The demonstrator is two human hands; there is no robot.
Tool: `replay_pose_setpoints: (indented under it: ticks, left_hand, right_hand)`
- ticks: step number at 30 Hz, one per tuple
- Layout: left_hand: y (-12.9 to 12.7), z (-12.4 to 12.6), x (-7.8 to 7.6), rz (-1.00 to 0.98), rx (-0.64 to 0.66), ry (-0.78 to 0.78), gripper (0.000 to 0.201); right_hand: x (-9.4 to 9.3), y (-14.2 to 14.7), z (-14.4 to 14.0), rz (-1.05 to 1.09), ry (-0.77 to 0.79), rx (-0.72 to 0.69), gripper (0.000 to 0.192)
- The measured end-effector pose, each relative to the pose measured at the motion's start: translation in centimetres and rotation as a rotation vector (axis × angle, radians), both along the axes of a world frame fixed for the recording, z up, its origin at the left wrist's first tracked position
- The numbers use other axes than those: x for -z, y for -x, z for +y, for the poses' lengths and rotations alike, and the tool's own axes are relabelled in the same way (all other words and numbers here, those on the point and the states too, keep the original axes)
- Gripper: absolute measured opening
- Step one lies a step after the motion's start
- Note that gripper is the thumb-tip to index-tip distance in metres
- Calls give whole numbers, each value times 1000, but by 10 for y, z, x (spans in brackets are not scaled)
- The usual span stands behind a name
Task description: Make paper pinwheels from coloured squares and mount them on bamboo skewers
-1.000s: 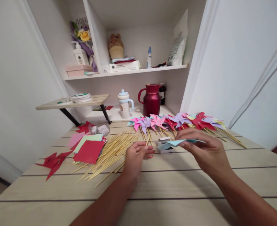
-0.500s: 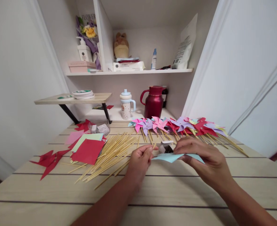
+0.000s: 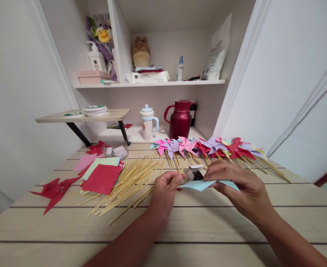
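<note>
My right hand (image 3: 239,181) pinches a light blue paper sheet (image 3: 199,185) between thumb and fingers; the sheet is bent into pinwheel-like blades. Just left of it, my left hand (image 3: 166,189) is closed on a thin wooden stick (image 3: 182,167), whose end sticks up past the fingertips. The paper's left corner reaches the left fingertips; whether stick and paper touch is hidden. Behind the paper stands a small open box (image 3: 194,172) with dark contents. Loose wooden sticks (image 3: 135,181) lie in a pile left of my left hand.
Finished pinwheels (image 3: 213,145) lie in a row along the back right. At left are red paper squares (image 3: 103,178) and a red cut paper piece (image 3: 58,190). A cup (image 3: 147,124) and a red jug (image 3: 180,119) stand behind, below the shelf (image 3: 152,85).
The stick in my left hand now stands more upright and shows more of its length. My right hand keeps its grip on the blue paper. The whole view has shifted slightly.
</note>
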State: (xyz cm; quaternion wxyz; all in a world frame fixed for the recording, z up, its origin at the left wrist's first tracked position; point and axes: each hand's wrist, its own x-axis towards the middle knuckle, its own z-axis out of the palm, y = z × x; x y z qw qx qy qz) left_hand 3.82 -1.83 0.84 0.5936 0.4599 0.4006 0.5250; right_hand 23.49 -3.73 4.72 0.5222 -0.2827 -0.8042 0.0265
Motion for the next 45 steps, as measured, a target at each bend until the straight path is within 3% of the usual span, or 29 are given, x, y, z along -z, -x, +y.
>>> replay_pose_setpoints:
  ticks: [4, 10, 18, 24, 32, 39, 45]
  left_hand:
    - [-1, 0, 2, -42, 20, 56, 22]
    - [-3, 0, 1, -12, -12, -13, 17]
    - [-4, 4, 3, 8, -138, -28, 17]
    - [4, 11, 9, 74, -144, 53, 22]
    - [3, 13, 11, -17, -132, -125, 15]
    - [0, 2, 2, -46, -38, -63, 14]
    - [-5, -4, -1, 75, -148, -250, 4]
  right_hand:
    - [-1, 1, 0, -8, -4, -8, 21]
    - [-3, 1, -3, -24, -10, -20, 19]
    - [-7, 2, -5, -27, -50, -9, 22]
    - [-3, -1, -3, -14, -50, -3, 23]
    - [1, -6, -2, -17, -25, 21, 21]
    - [-2, -1, -2, -48, -47, 21, 17]
    - [-8, 3, -6, -36, -85, 9, 19]
